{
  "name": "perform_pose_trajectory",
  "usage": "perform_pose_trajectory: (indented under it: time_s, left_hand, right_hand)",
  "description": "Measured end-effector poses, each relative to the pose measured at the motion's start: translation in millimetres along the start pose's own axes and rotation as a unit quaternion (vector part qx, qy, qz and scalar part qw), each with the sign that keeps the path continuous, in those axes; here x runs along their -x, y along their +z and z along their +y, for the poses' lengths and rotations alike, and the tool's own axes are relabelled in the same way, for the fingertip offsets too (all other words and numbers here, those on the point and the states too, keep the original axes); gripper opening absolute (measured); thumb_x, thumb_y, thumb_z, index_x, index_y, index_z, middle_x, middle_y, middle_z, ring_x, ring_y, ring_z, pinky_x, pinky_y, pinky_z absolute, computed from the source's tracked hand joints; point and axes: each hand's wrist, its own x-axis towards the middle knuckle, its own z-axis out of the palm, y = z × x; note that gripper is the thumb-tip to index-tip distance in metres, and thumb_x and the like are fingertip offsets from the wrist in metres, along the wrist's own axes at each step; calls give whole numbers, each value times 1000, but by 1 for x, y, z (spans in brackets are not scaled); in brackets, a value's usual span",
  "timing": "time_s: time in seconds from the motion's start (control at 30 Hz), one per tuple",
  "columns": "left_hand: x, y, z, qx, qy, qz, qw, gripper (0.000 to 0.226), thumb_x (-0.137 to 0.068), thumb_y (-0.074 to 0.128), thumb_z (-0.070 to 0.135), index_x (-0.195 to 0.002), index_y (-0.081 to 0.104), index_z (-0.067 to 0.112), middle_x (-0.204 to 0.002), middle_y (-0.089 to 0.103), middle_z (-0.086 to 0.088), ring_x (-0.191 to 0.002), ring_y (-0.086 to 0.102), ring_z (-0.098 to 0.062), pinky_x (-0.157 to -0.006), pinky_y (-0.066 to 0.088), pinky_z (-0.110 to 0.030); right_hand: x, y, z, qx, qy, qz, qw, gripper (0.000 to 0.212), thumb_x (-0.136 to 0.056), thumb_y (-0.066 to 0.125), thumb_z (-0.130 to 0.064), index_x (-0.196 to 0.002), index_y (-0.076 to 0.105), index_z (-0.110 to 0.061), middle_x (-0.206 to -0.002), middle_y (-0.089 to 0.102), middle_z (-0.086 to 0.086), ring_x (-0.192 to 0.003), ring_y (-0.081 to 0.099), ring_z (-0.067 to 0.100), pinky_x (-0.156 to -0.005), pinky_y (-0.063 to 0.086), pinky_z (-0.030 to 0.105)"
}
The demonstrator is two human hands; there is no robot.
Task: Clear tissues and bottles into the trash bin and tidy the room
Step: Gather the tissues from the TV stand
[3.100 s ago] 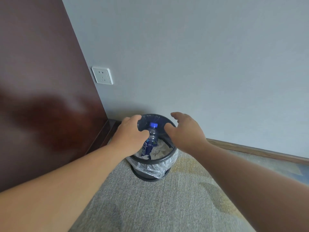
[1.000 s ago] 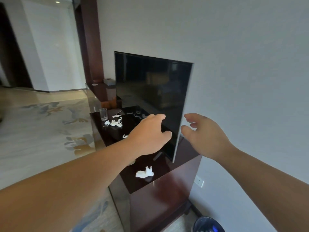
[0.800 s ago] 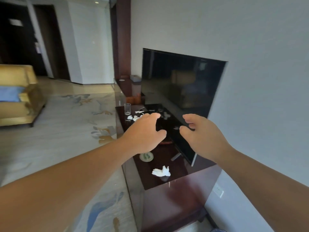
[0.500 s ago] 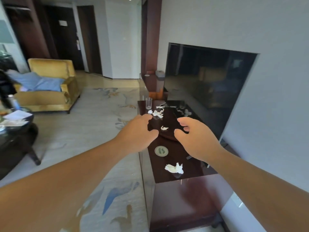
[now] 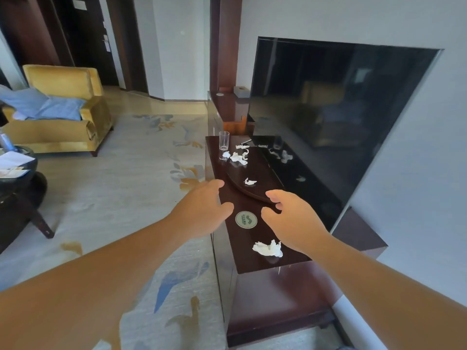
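On the dark wooden TV cabinet (image 5: 255, 261) lie crumpled white tissues: one (image 5: 267, 248) near the front end, a small one (image 5: 250, 182) on a dark curved tray (image 5: 262, 178), and a cluster (image 5: 236, 156) at the far end. My left hand (image 5: 202, 208) hovers over the cabinet's left edge, fingers loosely curled, holding nothing. My right hand (image 5: 290, 218) hangs above the cabinet top, just above the nearest tissue, fingers apart and empty. The trash bin is out of view.
A clear glass (image 5: 224, 140) stands at the cabinet's far end. A round coaster (image 5: 246, 219) lies between my hands. A large black TV (image 5: 328, 117) leans along the wall. A yellow armchair (image 5: 58, 114) and a dark round table (image 5: 17, 183) stand left on patterned carpet.
I have turned from the trash bin to the TV cabinet. The view swung left and the hands have lowered toward the cabinet top. Both hands stay empty.
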Motion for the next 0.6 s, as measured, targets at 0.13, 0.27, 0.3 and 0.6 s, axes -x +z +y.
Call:
perform_pose_trajectory:
  time_s: [0.13,0.27,0.3,0.6]
  left_hand:
    - [-29,15,-28,14,28,-47,998,62,-91,52,38,-147,31,19,-147,41,-2,-135,38,-13,-106,34,-32]
    - [-58,29,-50,15,40,-100,994,64,-92,51,39,-148,28,20,-146,41,-3,-134,39,-16,-106,36,-35]
    - [-64,33,-54,17,44,-109,993,64,-92,52,39,-148,28,20,-146,41,-4,-133,40,-16,-106,36,-34]
    - [-103,85,-66,31,40,-167,985,53,-90,54,39,-139,40,23,-130,50,-1,-116,51,-18,-88,38,-28]
  right_hand:
    - [-23,30,6,4,52,9,999,50,-92,52,-40,-140,44,-31,-141,49,-8,-121,51,11,-97,44,30]
    - [-40,59,17,4,108,15,994,50,-90,52,-45,-139,43,-35,-142,48,-9,-123,51,12,-94,45,27]
    - [-42,65,21,4,119,15,993,50,-90,52,-46,-139,43,-36,-143,47,-9,-123,52,12,-92,45,27]
    - [-50,95,72,31,189,-27,981,53,-89,52,-44,-139,43,-32,-143,47,-5,-120,53,16,-94,47,33]
